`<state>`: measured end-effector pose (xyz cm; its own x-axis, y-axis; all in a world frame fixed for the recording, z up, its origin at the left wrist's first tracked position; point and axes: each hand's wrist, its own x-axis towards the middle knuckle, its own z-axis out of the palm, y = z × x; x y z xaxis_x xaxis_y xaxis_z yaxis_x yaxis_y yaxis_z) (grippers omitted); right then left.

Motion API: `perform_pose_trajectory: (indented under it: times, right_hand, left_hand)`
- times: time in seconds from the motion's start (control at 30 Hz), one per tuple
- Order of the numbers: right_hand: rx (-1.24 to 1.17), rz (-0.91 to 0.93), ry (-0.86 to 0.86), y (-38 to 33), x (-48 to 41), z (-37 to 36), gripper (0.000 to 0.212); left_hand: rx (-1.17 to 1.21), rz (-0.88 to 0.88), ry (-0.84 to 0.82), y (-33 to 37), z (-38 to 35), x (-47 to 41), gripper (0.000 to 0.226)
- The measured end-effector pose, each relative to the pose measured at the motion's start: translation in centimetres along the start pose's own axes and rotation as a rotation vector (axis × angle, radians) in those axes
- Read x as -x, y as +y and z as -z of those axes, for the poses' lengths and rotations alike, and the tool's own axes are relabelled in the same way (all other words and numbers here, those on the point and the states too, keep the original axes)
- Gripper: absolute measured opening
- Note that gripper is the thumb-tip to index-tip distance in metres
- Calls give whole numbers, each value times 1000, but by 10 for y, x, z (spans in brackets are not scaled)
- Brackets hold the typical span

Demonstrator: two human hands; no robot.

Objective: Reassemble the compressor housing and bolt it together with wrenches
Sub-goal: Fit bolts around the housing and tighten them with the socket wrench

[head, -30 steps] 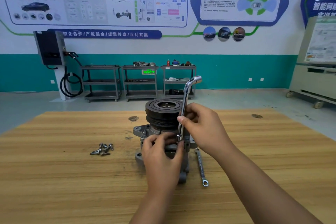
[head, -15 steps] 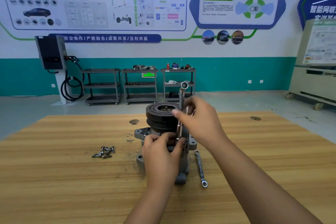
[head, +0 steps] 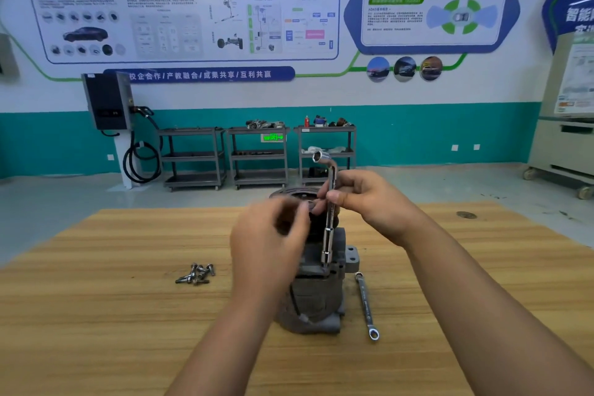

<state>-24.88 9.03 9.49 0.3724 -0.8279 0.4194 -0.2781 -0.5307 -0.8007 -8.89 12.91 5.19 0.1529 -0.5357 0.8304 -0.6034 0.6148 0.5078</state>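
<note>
The grey compressor housing (head: 316,292) stands in the middle of the wooden table (head: 96,315), its black pulley (head: 291,194) on top at the far side. My right hand (head: 369,202) grips the upper shaft of an L-shaped socket wrench (head: 329,219), which stands upright with its lower socket on the housing's top flange. My left hand (head: 270,244) is blurred, raised in front of the housing and pulley, fingers curled loosely; it seems to hold nothing. A small pile of bolts (head: 196,274) lies left of the housing.
A ring spanner (head: 366,305) lies flat on the table just right of the housing. Beyond the table are three grey shelf carts (head: 257,157), a wall charger with a cable (head: 109,103) and a wheeled cabinet (head: 565,145) at the right.
The wrench's bent top has swung from pointing right to pointing left as my right hand turned it. My left hand has lifted off the housing and moved up and left.
</note>
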Motion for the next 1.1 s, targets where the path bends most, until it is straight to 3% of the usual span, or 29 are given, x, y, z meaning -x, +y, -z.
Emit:
perform_pose_trajectory:
  times: [0.07,0.13,0.2,0.3,0.47,0.67,0.9,1.03,1.1]
  right_hand:
    - [-75,5,26,5,0,-2,12]
    - [-137,10,60,10,-1,-4,11]
    - [-173,16,83,14,-3,-7,10]
    - [-190,36,114,17,-5,-9,14]
    - [-205,66,156,16,-5,-11,20]
    - [-161,53,65,10,-1,-7,21]
    - [-127,45,263,11,0,-19,18]
    - [-80,74,320,10,3,-24,20]
    - [-46,80,359,9,4,-26,24]
  left_hand:
    - [161,12,-37,3,2,-25,8]
    - [357,178,-245,5,-2,-47,6]
    - [361,240,-430,5,-8,-61,4]
    - [454,345,-517,5,-14,-68,12]
    - [560,458,-538,4,-14,-72,8]
    - [690,519,-559,8,-13,-69,4]
    - [666,513,-560,12,-18,-67,10]
    - [572,475,-458,18,-20,-64,21]
    - [651,520,-354,27,-23,-66,23]
